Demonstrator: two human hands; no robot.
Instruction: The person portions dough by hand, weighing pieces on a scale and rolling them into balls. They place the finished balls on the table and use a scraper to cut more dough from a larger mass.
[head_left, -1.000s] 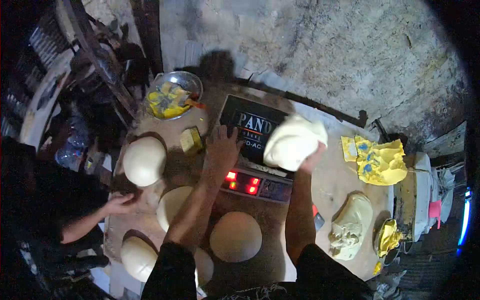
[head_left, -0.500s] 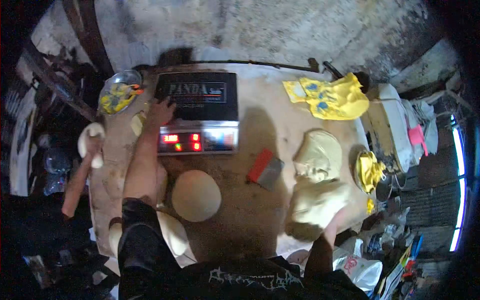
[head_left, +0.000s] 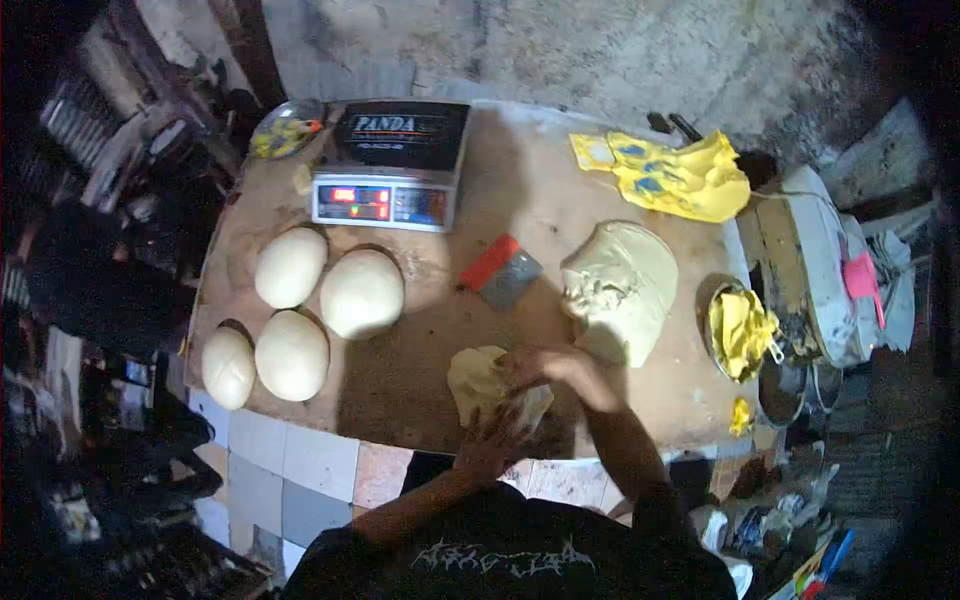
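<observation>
At the table's front edge, my left hand (head_left: pixel 492 438) and my right hand (head_left: pixel 556 372) are both on a pale piece of dough (head_left: pixel 474 378). The left hand grips its near side, while the curled fingers of the right hand press into its right side. Part of this dough is hidden under my hands. A larger slab of dough (head_left: pixel 632 290), torn on its left, lies beyond my right hand. Between that slab and the scale is a dough scraper (head_left: pixel 504 272) with a red handle and a grey blade.
Several smooth dough balls, one a round ball (head_left: pixel 362 293), sit on the left of the wooden table (head_left: pixel 400 385). Behind them stands a digital scale (head_left: pixel 385 205). Yellow-smeared wrapping (head_left: pixel 690 180) lies at the back right, near a bowl (head_left: pixel 742 335). A person (head_left: pixel 110 270) is at the left.
My left hand has come back from the scale to the dough at the front. My right hand has moved left with a piece of dough. The other person's hand has left the dough ball.
</observation>
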